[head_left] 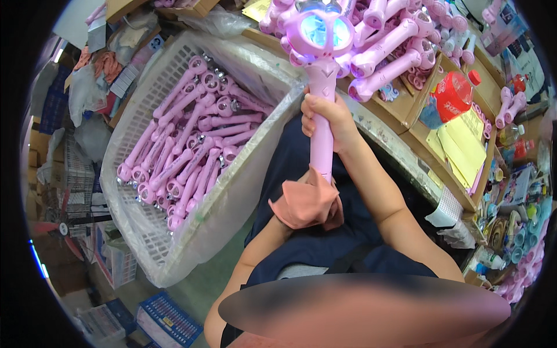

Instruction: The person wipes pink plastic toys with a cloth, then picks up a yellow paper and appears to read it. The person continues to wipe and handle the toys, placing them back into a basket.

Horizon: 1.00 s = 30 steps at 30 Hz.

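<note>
A pink toy light wand [322, 78] stands upright in front of me, its round head glowing blue-white. My right hand [332, 119] is closed around the middle of its handle. At the handle's lower end, my left hand [302, 178] is mostly hidden by a salmon-coloured cloth [310, 204]. It holds the cloth bunched against the wand, though the fingers barely show. To the left, a white plastic basket [223, 188] lined with clear film holds many similar pink wands [185, 127]. More pink wands [389, 52] lie piled on the bench beyond my right hand.
Cardboard trays [400, 119] line the bench at right, with a red-labelled bottle [449, 95] and yellow paper sheets [461, 145]. Small bottles and teal parts [525, 238] crowd the far right. Blue-and-white boxes [168, 319] sit on the floor at lower left.
</note>
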Available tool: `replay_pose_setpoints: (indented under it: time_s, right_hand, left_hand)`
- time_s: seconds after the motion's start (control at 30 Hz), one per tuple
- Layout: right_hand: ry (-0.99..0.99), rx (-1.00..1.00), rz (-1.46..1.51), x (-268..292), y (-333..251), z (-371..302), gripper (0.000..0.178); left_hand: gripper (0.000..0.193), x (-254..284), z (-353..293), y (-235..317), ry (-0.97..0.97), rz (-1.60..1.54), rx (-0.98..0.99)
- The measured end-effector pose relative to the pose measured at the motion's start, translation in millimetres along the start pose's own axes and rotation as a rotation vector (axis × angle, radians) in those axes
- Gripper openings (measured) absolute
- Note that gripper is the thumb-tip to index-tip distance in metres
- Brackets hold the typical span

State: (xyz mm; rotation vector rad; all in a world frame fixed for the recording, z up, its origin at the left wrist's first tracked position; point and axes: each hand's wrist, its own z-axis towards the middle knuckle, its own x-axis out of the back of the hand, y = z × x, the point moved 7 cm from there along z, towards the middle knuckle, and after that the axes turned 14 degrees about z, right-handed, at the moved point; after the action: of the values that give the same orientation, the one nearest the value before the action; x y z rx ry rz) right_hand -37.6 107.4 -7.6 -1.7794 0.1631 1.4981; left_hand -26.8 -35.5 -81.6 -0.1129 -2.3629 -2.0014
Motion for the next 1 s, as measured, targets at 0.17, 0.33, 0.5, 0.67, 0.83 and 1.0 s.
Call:
replay_pose_setpoints:
  time_s: [0.17,0.33,0.5,0.67,0.83,1.0]
  right_hand:
    - [-0.213,-0.130,0.415,-18.0,4.9,5.5,0.031]
    - [0.031,0.004,0.086,3.5,-4.5,5.3,0.031]
    - [-0.040,0.051,0.161,2.0,-5.5,2.8,0.029]
    - [-0.022,0.105,-0.093,-0.9,-16.3,0.1,0.031]
    - [0.046,0.260,-0.193,-10.9,-27.4,-3.8,0.031]
    - [0.209,0.355,-0.165,-7.6,-20.0,-13.9,0.037]
  left_hand:
    - [0.043,-30.6,-3.1,26.1,-0.554,-1.409,-0.144]
    - [0.062,2.7,10.5,-24.1,-0.159,-1.066,0.085]
    - [0.059,-2.0,10.3,-1.9,-0.217,-1.080,0.004]
    - [0.020,11.8,4.4,5.4,0.241,-0.256,0.054]
    - [0.040,26.3,-0.1,-13.7,0.296,-0.462,0.092]
    - [0.026,32.6,-2.9,-11.4,0.368,-0.259,0.047]
